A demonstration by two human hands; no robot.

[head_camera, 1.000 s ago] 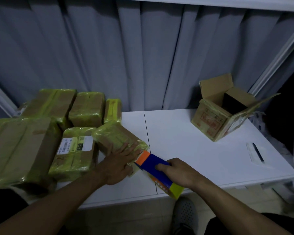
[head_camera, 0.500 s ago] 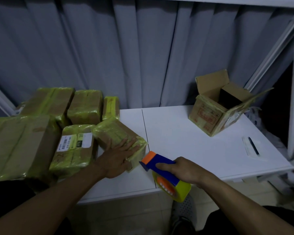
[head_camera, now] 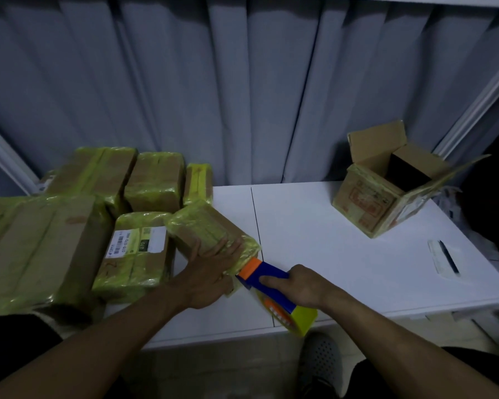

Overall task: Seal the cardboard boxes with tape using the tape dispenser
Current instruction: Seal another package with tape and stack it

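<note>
At the far left, taped boxes [head_camera: 41,243] stood crowded on the white table [head_camera: 329,254], one of them a labelled box [head_camera: 136,254]. Just right of it lay a small box [head_camera: 208,228] wrapped in yellow tape, tilted. The left hand [head_camera: 211,280] pressed on its near end, fingers [head_camera: 231,250] straight and slightly spread. The tape dispenser [head_camera: 268,279] met the box's near right corner with its orange end. The right hand [head_camera: 297,286] gripped its blue body, fingers curled round it, and the yellow roll hung past the table's front edge. Far right stood an open cardboard box [head_camera: 366,200], well apart, with a paper slip [head_camera: 435,256] nearer.
</note>
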